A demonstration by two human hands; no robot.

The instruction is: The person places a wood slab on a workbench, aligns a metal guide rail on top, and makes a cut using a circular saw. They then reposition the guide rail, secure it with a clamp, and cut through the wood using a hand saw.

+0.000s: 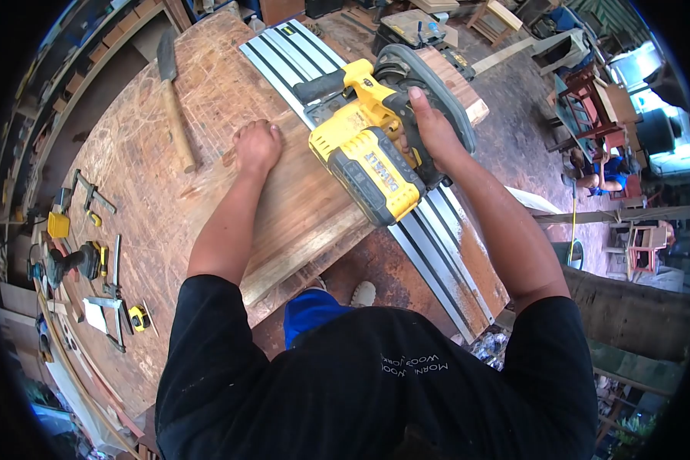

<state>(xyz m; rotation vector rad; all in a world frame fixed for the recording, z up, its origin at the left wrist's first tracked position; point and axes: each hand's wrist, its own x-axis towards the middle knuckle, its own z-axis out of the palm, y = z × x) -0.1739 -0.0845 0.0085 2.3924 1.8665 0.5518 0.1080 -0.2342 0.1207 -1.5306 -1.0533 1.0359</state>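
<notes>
My right hand [435, 136] grips the rear handle of a yellow and black cordless track saw [353, 115], thumb raised on top. A large battery [379, 175] on the saw faces me. The saw sits on a silver guide rail [441, 241], which crosses a thick wooden board [307, 199] and juts past its near edge toward my right side. My left hand [257, 146] rests on the far left edge of the board, its fingers bent over it. The blade is hidden under the saw.
On the scratched workbench [130, 169] lie a wooden-handled blade tool [175, 115], a tape measure [139, 317], a cordless drill [73, 262] and clamps [115, 291]. Shelves [61, 100] line the left. A person [609, 172] sits at the far right among furniture.
</notes>
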